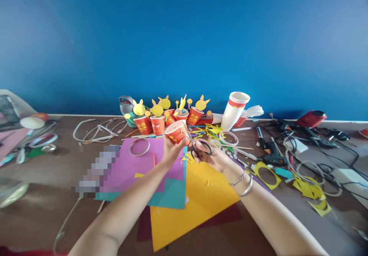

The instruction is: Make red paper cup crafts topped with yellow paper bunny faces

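Note:
A red paper cup [174, 132] with a white rim is tilted in my left hand [173, 148], whose fingers wrap its lower side. Black-handled scissors [206, 148] are held in my right hand [211, 156]; their blades point at the cup's right side and meet or overlap its rim. Whether the blades are apart cannot be made out. Behind the held cup stand several red cups [143, 126] with yellow paper animal heads [139, 109] rising from them. Purple [143, 148] and orange sheets [198, 198] lie below my hands.
A stack of white cups [231, 114] stands at the back right. A glue gun [274, 152], cables and yellow paper scraps [309, 187] lie on the right. Tape rolls [139, 147] rest on the paper and table. A white cable [97, 131] is coiled at the left.

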`<action>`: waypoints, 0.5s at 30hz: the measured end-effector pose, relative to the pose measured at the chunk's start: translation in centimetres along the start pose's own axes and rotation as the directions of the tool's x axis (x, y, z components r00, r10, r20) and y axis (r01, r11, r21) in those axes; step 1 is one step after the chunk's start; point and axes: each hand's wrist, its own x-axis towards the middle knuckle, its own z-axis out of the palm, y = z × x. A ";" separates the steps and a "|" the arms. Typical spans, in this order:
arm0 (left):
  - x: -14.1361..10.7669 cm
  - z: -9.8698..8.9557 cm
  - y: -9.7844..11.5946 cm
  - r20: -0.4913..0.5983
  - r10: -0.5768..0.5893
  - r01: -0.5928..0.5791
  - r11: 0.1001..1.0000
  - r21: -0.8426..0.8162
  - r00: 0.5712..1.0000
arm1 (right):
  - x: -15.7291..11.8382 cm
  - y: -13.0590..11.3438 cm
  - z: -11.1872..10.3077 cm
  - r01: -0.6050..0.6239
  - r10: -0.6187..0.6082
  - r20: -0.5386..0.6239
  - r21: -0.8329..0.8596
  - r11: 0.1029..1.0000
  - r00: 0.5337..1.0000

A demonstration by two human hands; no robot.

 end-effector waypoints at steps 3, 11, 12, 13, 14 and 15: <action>0.1 0.0 0.1 0.051 -0.022 0.021 1.000 0.018 0.998 | -0.2 -1.2 -0.6 -0.007 -0.016 -0.095 -0.236 0.972 0.995; 0.0 -0.1 0.1 0.114 -0.029 0.025 0.999 0.032 0.993 | -0.9 -2.4 -1.0 0.123 -0.269 -0.079 -0.742 0.658 0.960; 0.0 -0.2 0.1 0.119 -0.026 0.022 0.999 0.027 0.993 | -0.9 -2.3 -1.0 0.086 -0.202 -0.088 -0.691 0.718 0.975; 0.1 -0.2 0.2 0.121 -0.026 0.023 0.999 0.023 0.992 | -0.8 -2.3 -0.9 0.040 -0.112 -0.082 -0.603 0.797 0.990; 0.1 -0.2 0.4 0.117 -0.028 0.026 1.000 0.017 0.993 | -0.8 -2.1 -0.8 -0.011 -0.014 -0.049 -0.481 0.877 0.999; 0.1 -0.1 0.5 0.105 -0.032 0.032 0.999 0.005 0.994 | -0.7 -2.0 -0.6 -0.067 0.076 0.015 -0.333 0.941 0.997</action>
